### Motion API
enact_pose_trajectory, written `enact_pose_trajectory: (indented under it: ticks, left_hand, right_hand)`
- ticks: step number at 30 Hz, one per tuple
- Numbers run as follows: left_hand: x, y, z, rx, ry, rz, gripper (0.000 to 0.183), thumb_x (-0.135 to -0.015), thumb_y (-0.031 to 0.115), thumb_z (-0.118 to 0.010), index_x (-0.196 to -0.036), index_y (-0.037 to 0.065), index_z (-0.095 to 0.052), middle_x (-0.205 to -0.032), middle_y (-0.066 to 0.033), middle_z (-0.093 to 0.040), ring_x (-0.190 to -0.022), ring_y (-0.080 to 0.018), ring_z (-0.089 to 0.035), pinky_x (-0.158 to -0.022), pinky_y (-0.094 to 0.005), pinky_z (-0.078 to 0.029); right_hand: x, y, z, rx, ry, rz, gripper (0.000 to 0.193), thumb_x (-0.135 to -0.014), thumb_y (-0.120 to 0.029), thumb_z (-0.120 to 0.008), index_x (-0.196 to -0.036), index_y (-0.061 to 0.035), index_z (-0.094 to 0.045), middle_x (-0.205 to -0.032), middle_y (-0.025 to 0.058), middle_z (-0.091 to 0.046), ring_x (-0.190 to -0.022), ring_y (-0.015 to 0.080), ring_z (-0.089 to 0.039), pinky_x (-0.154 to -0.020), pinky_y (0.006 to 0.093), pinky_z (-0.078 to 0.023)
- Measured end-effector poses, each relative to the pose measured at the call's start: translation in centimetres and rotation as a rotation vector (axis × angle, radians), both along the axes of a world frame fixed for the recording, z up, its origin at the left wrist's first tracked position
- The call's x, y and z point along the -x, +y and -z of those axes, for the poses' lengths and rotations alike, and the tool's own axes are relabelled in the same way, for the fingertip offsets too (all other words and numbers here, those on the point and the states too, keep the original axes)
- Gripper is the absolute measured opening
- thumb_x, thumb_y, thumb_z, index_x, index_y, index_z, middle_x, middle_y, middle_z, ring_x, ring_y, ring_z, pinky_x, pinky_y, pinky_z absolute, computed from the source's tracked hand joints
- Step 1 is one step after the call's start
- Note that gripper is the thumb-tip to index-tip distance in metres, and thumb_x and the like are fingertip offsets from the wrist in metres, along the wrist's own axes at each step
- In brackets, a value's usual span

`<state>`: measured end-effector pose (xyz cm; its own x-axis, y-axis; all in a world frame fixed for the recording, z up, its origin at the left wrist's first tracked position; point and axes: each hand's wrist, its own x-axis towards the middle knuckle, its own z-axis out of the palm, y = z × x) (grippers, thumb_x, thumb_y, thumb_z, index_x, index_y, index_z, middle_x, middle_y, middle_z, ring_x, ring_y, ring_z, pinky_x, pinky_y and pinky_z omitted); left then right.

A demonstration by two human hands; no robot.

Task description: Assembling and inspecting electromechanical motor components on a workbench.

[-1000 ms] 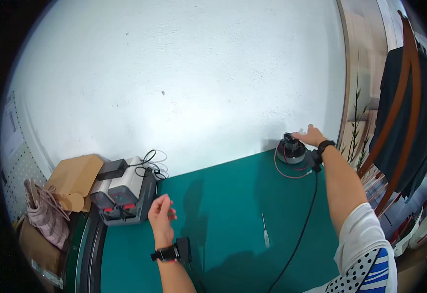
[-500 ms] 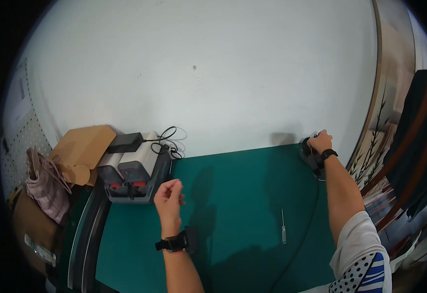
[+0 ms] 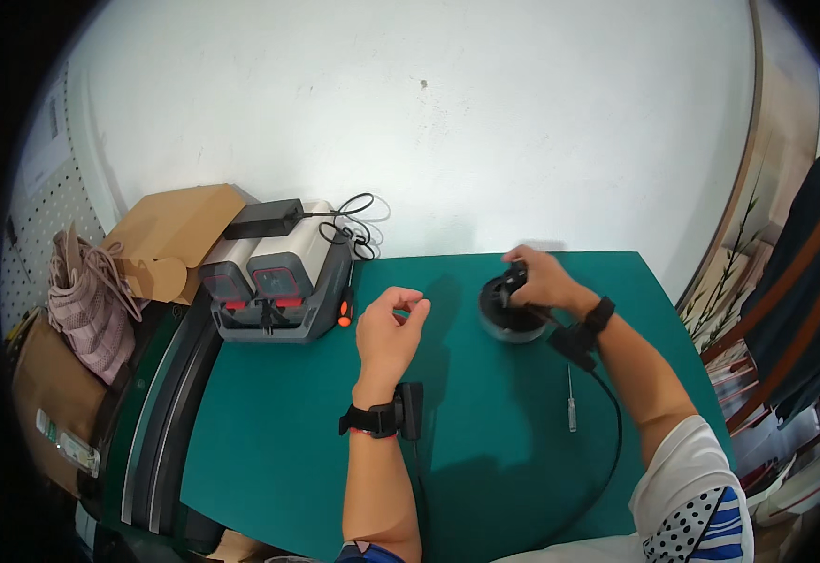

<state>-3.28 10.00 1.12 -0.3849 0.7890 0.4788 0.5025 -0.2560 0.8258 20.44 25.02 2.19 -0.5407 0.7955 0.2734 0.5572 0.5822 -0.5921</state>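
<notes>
My right hand point(image 3: 543, 280) grips the top of a round black object with a pale grey lower rim point(image 3: 508, 324), over the right half of the green table; its exact kind is partly hidden by my fingers. To the left, my left hand point(image 3: 389, 333) is raised above the table, its fingers curled in toward the thumb with nothing visible in them. A thin screwdriver with a clear handle point(image 3: 572, 415) lies in front of the round object. Each wrist wears a black strap with a small box.
At the left stands a grey double-bay unit point(image 3: 278, 324) holding two white blocks, with a black power adapter point(image 3: 264, 219) on top. An orange-handled screwdriver point(image 3: 345, 312) lies beside it. Farther left are a cardboard box point(image 3: 166, 230) and a pink shoe point(image 3: 89, 310). A white wall rises behind.
My right hand has brought the round black object leftward from the table's far right corner. The left hand has shifted slightly, its fingers still curled. The view has also shifted.
</notes>
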Motion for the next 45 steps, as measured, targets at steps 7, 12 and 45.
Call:
enact_pose_trajectory:
  ticks: [7, 12, 45]
  left_hand:
    - [-0.5, 0.8, 0.0, 0.099, 0.081, 0.078, 0.036, -0.083, 0.022, -0.072, -0.111, 0.002, -0.063, -0.100, -0.0084, -0.066, -0.086, -0.0142, -0.061, -0.068, -0.0267, -0.049]
    - [-1.7, 1.3, 1.0, 0.057, 0.065, 0.247, 0.057, -0.081, 0.025, -0.074, -0.128, 0.002, -0.051, -0.126, -0.0145, -0.055, -0.114, -0.0215, -0.055, -0.089, -0.0317, -0.048]
    - [-5.1, 2.1, -2.7, 0.269, 0.809, 0.216, 0.040, -0.072, 0.018, -0.072, -0.108, 0.011, -0.057, -0.097, -0.0138, -0.055, -0.086, -0.0329, -0.059, -0.073, -0.0406, -0.050]
  right_hand:
    - [5.5, -5.6, 0.6, 0.052, 0.181, -0.414, 0.082, -0.060, -0.013, -0.072, -0.134, -0.0016, -0.040, -0.118, 0.0252, -0.058, -0.104, 0.0402, -0.059, -0.089, 0.0403, -0.048]
    - [4.2, -5.7, 2.6, -0.216, 0.142, -0.302, 0.069, -0.067, -0.005, -0.061, -0.132, -0.0009, -0.041, -0.114, 0.0247, -0.057, -0.102, 0.0396, -0.058, -0.086, 0.0453, -0.048]
    - [-3.4, 0.4, -0.1, -0.034, 0.599, -0.018, 0.020, -0.085, -0.004, -0.064, -0.104, -0.0017, -0.059, -0.100, 0.0133, -0.066, -0.085, 0.0230, -0.068, -0.073, 0.0314, -0.053]
